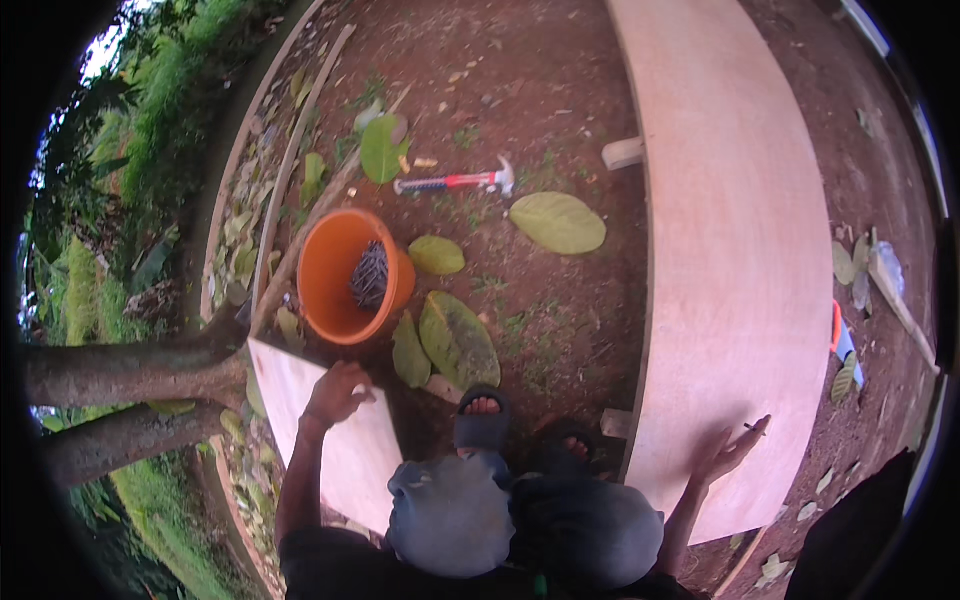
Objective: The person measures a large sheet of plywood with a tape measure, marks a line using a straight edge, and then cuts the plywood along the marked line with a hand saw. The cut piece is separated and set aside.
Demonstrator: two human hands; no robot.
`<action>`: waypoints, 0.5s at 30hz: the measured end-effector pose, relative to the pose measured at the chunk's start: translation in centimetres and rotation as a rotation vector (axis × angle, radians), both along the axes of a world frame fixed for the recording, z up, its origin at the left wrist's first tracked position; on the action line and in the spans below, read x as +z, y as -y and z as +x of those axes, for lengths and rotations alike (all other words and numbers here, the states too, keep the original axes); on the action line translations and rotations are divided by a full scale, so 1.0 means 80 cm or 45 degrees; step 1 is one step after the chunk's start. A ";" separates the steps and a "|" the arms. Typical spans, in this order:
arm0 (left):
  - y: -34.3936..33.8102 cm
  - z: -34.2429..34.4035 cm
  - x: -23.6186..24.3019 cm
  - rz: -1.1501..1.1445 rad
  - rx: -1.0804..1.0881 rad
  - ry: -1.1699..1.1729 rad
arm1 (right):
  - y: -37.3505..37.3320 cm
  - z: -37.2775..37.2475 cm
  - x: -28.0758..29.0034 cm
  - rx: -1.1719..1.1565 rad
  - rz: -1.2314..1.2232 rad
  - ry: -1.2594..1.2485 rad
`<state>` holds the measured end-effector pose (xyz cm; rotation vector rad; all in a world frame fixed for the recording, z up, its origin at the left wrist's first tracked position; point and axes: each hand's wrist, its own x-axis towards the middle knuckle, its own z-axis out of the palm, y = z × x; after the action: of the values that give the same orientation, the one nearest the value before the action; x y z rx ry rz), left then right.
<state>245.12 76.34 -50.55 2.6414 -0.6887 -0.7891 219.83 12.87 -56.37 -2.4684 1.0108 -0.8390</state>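
Observation:
My left hand (340, 395), fingers loosely bent and apart, is at the top edge of a small plywood board (355, 470) at lower left; I cannot tell whether it touches it. My right hand (722, 452) holds a thin cigarette-like stick (755, 428) between its fingers, over a long plywood plank (730, 250). An orange bucket (330, 310) with many nails (369, 275) stands beyond my left hand. A hammer (460, 181) with a red handle lies on the dirt farther forward.
Large leaves (557, 222) lie on the soil. Wood blocks (622, 153) show at the plank's left edge. Long wood strips (300, 140) and tree trunks (140, 375) are at left. A saw (845, 350) lies right of the plank. My sandalled feet (478, 425) are between the boards.

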 end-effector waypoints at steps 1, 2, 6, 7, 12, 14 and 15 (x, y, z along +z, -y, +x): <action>-0.018 -0.017 0.053 0.097 0.178 0.022 | -0.017 0.021 0.013 0.020 0.060 0.000; -0.043 -0.037 0.087 0.141 0.139 0.302 | -0.032 0.048 0.021 0.120 0.042 0.125; -0.095 -0.041 0.163 -0.071 0.633 0.521 | -0.101 0.156 0.080 0.424 0.322 0.470; -0.118 -0.041 0.189 -0.098 0.630 0.555 | -0.129 0.181 0.085 0.566 0.491 0.506; -0.227 -0.073 0.313 0.143 0.747 0.711 | -0.250 0.282 0.133 1.546 1.294 0.338; -0.210 -0.090 0.377 0.384 0.884 0.754 | -0.301 0.301 0.126 1.901 1.532 0.303; -0.214 -0.107 0.403 0.384 0.912 0.840 | -0.329 0.309 0.133 2.062 1.551 0.220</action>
<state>236.57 93.44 -18.27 3.0868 0.3055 0.2087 244.59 39.19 -45.70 -1.2847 -0.5736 0.1731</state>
